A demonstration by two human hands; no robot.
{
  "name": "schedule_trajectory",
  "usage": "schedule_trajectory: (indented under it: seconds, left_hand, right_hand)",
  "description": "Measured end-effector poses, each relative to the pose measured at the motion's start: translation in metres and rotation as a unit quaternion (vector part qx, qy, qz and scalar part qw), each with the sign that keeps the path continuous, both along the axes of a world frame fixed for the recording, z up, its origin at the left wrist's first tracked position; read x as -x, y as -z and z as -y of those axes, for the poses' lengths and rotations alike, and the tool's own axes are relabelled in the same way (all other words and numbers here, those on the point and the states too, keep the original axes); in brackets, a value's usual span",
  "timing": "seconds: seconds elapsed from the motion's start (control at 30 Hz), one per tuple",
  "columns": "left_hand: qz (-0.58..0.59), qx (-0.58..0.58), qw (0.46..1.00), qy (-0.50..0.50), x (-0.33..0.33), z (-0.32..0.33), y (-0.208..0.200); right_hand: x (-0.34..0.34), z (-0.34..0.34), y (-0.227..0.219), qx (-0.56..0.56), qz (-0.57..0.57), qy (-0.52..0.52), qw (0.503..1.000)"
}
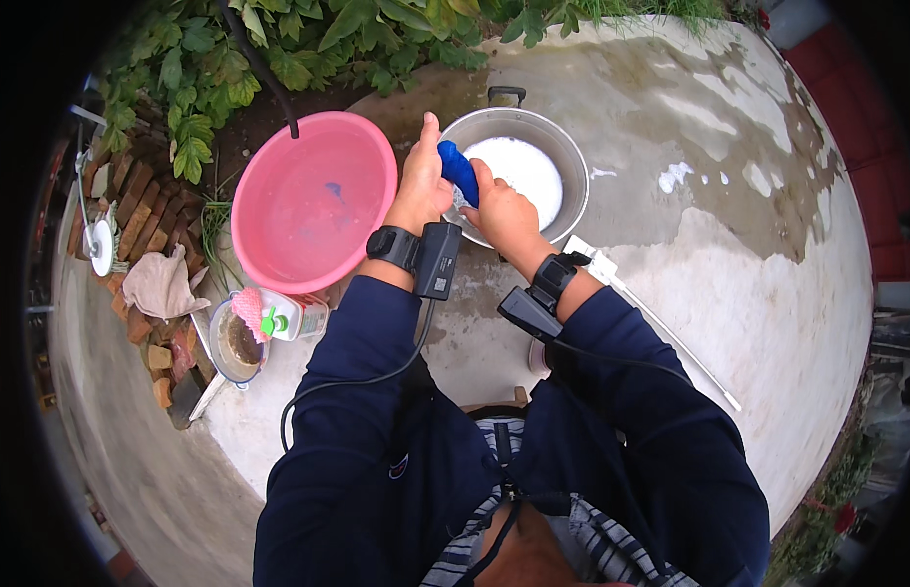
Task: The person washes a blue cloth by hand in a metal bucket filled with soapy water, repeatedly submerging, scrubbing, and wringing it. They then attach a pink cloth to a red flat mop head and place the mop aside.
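Observation:
Over the left side of a metal pot [572,186], a bunched blue cloth [458,174] is held between my two hands. My left hand [422,181] presses it from the left, its thumb pointing up and most of its fingers hidden. From the right, my right hand [507,210] is closed on the cloth's lower end. White suds [518,171] fill much of the pot. To the left stands a pink basin [377,161] with what looks like water and a small bluish patch in it.
A dark hose [259,61] hangs over the basin's far rim. Nearer on the left are a white bottle with a green pump [296,315], a small bowl [218,357], a rag [163,284] and stacked bricks [142,210]. A white-handled stick [670,338] lies at right on wet concrete.

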State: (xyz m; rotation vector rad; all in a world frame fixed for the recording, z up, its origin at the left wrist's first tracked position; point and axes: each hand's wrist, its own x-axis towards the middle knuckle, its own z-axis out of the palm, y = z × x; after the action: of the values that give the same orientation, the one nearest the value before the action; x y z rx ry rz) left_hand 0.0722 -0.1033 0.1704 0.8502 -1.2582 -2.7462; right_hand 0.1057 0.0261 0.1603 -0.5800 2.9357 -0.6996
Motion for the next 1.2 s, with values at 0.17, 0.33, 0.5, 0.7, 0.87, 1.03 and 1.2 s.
schedule_trajectory:
  seconds: [0.17, 0.33, 0.5, 0.7, 0.87, 1.03, 1.2]
  left_hand:
    - [-0.126, -0.012, 0.985, 0.121, -0.017, 0.029, -0.035]
    - [-0.337, -0.127, 0.893, 0.271, -0.025, 0.022, -0.053]
    - [-0.348, -0.014, 0.889, 0.297, -0.043, 0.007, -0.079]
    - [-0.218, 0.313, 0.910, 0.161, -0.031, -0.011, -0.043]
    - [-0.117, 0.455, 0.879, 0.084, -0.016, -0.014, 0.001]
    - [-0.074, 0.576, 0.813, 0.049, -0.004, -0.023, 0.045]
    - [-0.018, 0.613, 0.788, 0.057, -0.016, -0.037, 0.040]
  right_hand:
    - [0.009, -0.009, -0.041, 0.445, 0.446, -0.004, 0.776]
    - [-0.019, -0.016, -0.065, 0.656, 0.658, -0.112, 0.352]
    - [-0.030, -0.019, -0.070, 0.593, 0.653, -0.163, 0.442]
    - [-0.009, 0.000, -0.040, 0.382, 0.517, -0.005, 0.766]
    - [-0.001, 0.023, -0.002, 0.294, 0.356, 0.062, 0.885]
    - [0.012, 0.024, 0.061, 0.166, 0.147, 0.005, 0.975]
    - [0.006, 0.014, 0.070, 0.174, 0.163, 0.020, 0.971]
